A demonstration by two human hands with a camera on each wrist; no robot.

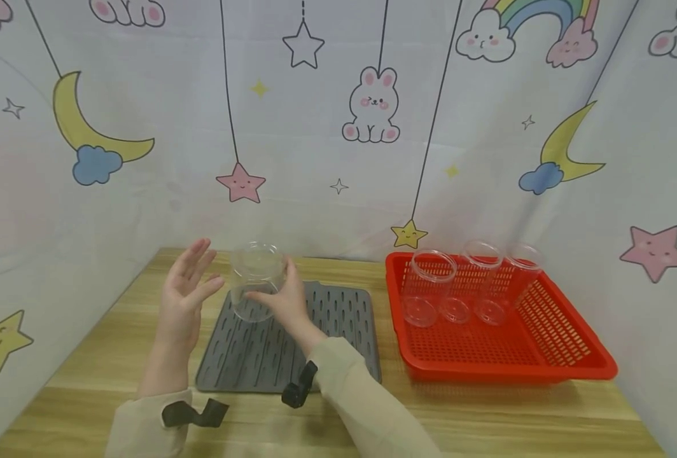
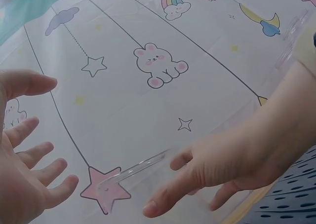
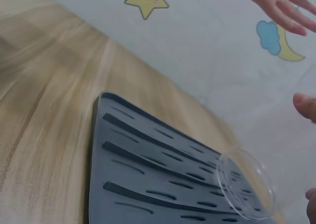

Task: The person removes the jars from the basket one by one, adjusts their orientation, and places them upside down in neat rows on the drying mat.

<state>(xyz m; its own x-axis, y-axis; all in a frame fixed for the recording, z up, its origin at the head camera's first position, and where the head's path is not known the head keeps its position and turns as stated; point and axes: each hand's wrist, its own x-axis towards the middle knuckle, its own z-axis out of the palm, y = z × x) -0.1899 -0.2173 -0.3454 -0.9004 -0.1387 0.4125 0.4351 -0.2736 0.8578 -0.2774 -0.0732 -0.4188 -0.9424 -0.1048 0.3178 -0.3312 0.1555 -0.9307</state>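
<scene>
My right hand holds a clear, see-through cup by its right side, thumb across the near wall. The cup stands upright above the far left part of a grey ridged drying mat. Left of the cup, my left hand is raised, its fingers spread and apart from the cup. The left wrist view shows the left hand with nothing in it, facing the right hand. In the right wrist view, one round end of the cup overlaps the mat.
A red plastic basket stands on the right of the wooden table. Three clear cups stand upright along its back left. A white printed cloth hangs behind the table and along its sides.
</scene>
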